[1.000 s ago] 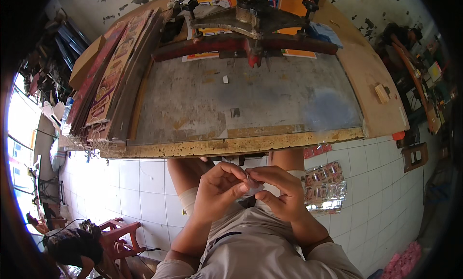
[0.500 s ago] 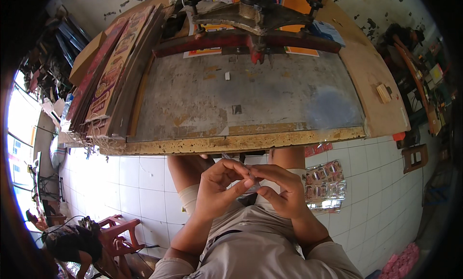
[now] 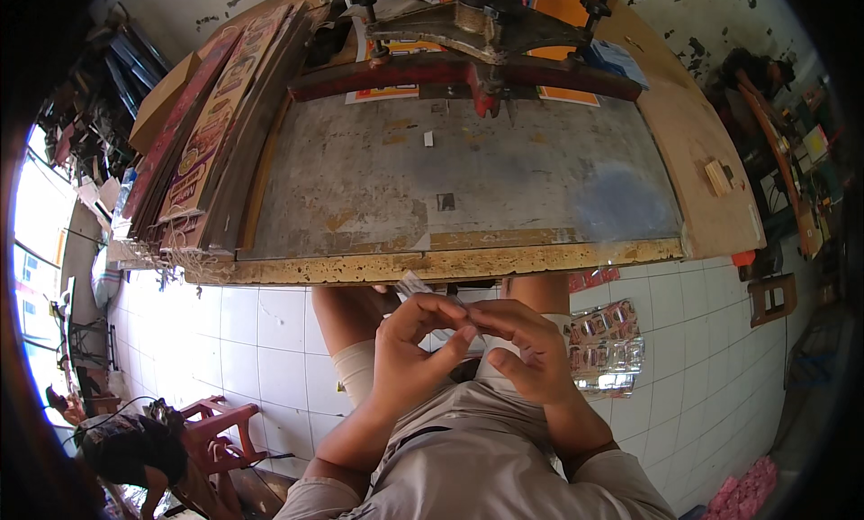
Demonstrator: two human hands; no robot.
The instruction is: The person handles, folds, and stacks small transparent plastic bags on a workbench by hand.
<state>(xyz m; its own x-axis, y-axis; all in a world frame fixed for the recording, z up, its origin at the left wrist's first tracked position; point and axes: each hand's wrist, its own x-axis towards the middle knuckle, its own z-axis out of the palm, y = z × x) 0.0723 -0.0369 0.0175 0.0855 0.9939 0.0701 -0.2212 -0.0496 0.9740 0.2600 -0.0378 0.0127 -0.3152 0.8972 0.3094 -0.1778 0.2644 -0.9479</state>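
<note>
Over my lap, just in front of the table's near edge, both hands meet at the fingertips. My left hand [image 3: 416,340] pinches a small, thin, clear plastic packet [image 3: 413,283], whose pale end sticks out past the fingers toward the table. My right hand [image 3: 525,345] has its fingers bent against the same packet, and its thumb stands a little apart below. Most of the packet is hidden behind the fingers, so its contents cannot be made out.
Ahead stands a worktable [image 3: 342,178] with a worn grey board and a red-and-black metal press [image 3: 486,75]. Printed cardboard [image 3: 202,151] is stacked at left. Shiny printed packs [image 3: 607,340] lie on the tiled floor at right. A person [image 3: 130,452] is by a red stool [image 3: 220,425].
The packet's pale end now shows beyond my left fingers toward the table. My right thumb has drawn slightly away from my left. The view has shifted slightly.
</note>
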